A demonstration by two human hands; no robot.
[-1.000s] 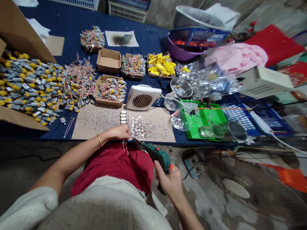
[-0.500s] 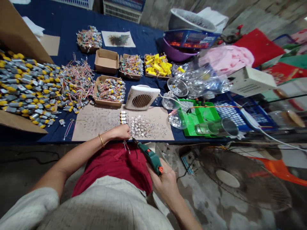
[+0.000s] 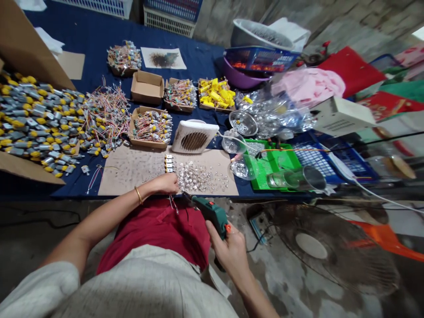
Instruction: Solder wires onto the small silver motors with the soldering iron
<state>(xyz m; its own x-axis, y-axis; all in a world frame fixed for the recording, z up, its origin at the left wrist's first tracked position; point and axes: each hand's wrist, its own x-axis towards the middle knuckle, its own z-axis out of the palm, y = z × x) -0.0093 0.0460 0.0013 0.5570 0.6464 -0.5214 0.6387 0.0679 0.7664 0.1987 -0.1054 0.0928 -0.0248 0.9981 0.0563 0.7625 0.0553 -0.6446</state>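
Observation:
My left hand [image 3: 168,183] is closed at the table's front edge, pinching a small part with thin wires [image 3: 173,205] that hang below the fingers; the part itself is mostly hidden. In my right hand [image 3: 230,247] is a green power screwdriver [image 3: 212,213], its dark tip pointing left, close to my left fingers. Behind my left hand, several small yellow-and-silver motors [image 3: 168,163] stand in a short column on a cardboard sheet [image 3: 112,181]. To their right lie many small clear or silvery pieces [image 3: 202,176], loosely scattered.
A white vented device [image 3: 195,136] stands behind the sheet. Wired motors fill a cardboard box [image 3: 150,128], and a large motor pile [image 3: 36,123] lies left. Right are a green basket [image 3: 278,163] and a metal bowl [image 3: 243,123]. A fan [image 3: 331,247] is at lower right.
My right hand and the screwdriver have shifted slightly right, and the tool lies at a flatter angle. My left hand keeps its pinch; the whole view has moved a little.

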